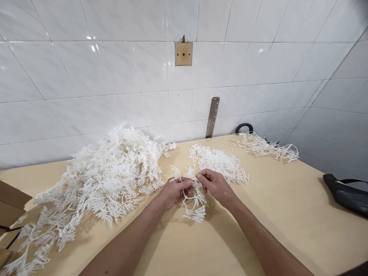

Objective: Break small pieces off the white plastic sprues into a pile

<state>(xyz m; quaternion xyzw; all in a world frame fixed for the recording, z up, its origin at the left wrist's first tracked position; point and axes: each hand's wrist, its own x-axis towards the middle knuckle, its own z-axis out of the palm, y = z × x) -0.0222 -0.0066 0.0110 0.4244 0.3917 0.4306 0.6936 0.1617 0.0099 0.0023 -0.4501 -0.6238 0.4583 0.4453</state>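
Both my hands meet over the middle of the table (276, 222), fingers pinched on one white branching plastic sprig (195, 212). My left hand (172, 193) grips it from the left side. My right hand (215, 185) pinches its upper right part between thumb and forefinger. The sprig's fine-tipped branches hang down below my fingers, and a few curl up above the left hand. Just beyond the right hand lies a small pile of white sprig pieces (221, 163). A much larger heap of white sprigs (115, 172) spreads to the left of my left hand.
At the back right lie bare white stems (267, 146) beside a black ring-shaped handle (244, 128). A black bag (347, 195) rests at the right edge. A cardboard box (13, 203) stands at the left. A metal strip (212, 117) leans against the tiled wall (115, 69).
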